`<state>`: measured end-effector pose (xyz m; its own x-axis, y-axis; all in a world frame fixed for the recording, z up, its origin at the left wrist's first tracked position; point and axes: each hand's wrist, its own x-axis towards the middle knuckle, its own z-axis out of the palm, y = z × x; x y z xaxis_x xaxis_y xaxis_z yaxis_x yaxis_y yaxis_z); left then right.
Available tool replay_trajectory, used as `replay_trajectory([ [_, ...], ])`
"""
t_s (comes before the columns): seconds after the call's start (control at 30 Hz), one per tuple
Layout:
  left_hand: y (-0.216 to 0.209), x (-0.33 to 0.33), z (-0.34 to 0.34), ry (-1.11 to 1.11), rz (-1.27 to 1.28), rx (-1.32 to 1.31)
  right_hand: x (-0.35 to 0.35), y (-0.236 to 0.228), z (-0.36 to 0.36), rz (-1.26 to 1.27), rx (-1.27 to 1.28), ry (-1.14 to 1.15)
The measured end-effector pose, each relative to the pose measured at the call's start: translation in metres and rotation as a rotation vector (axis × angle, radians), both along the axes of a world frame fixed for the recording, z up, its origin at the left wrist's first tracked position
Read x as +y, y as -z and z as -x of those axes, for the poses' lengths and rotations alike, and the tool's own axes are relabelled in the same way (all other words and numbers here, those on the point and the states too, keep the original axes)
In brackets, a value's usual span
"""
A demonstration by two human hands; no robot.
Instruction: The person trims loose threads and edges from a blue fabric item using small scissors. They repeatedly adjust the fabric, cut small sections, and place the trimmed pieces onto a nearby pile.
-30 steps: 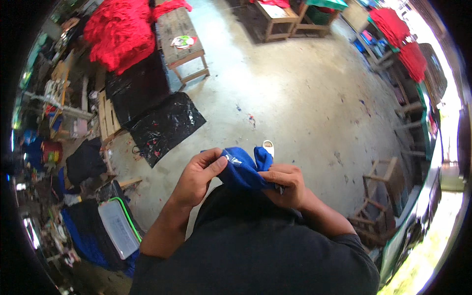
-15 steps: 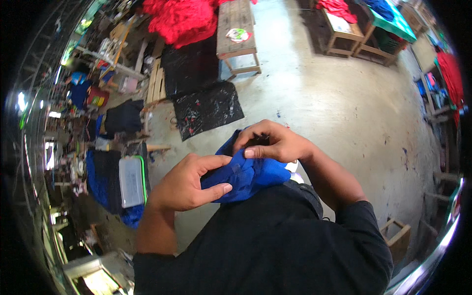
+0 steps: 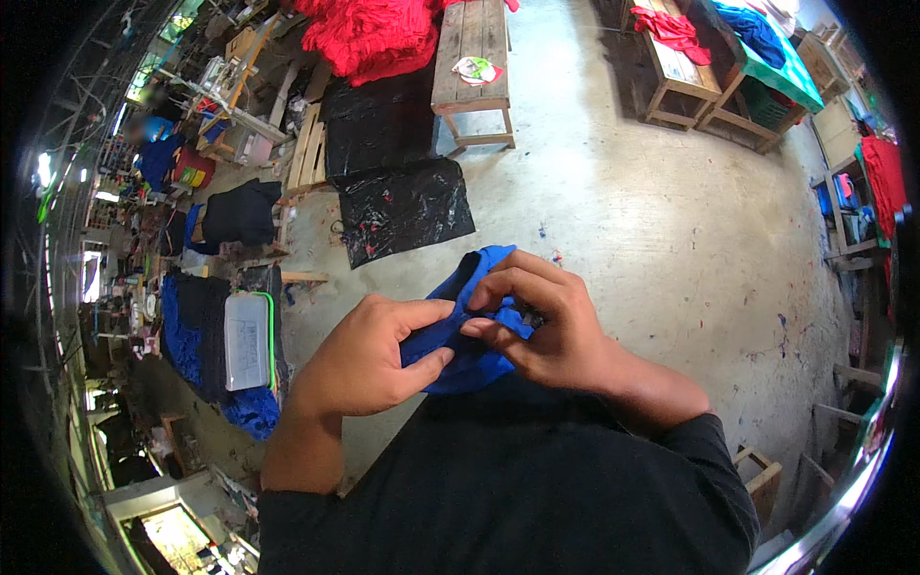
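Note:
In front of my body I hold a bunched piece of blue fabric (image 3: 470,369) with a dark fold or opening along its upper side. My left hand (image 3: 369,355) grips its left part between thumb and fingers. From the right, my right hand (image 3: 556,321) pinches the fabric near its middle, thumb and index finger close together. A small blue flap of the cloth pokes out beneath the curled right fingers. What lies right between those fingertips is hidden.
A large red cloth heap (image 3: 369,43) lies beside a wooden bench (image 3: 470,67). Black plastic sheeting (image 3: 407,211) covers some concrete floor. At left, a lidded clear box (image 3: 246,340) rests on dark and blue fabric. More tables with cloth stand at the far right.
My right hand has shifted down and turned, its fingers now curled over the fabric's middle. The cloth's upper edge stands up more. My left hand keeps its grip.

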<state>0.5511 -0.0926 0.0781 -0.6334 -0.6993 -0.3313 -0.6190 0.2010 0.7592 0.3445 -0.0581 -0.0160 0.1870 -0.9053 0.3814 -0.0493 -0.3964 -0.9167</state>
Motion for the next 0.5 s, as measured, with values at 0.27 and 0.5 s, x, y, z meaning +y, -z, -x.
replay_trajectory([
  [0.27, 0.012, -0.014, -0.023, 0.071, 0.121, -0.031, -0.009, -0.008, -0.022, -0.005, 0.111, 0.02],
  [0.5, 0.058, -0.039, -0.059, -0.396, -0.361, 0.469, -0.008, -0.019, -0.039, -0.105, 0.027, -0.222],
])
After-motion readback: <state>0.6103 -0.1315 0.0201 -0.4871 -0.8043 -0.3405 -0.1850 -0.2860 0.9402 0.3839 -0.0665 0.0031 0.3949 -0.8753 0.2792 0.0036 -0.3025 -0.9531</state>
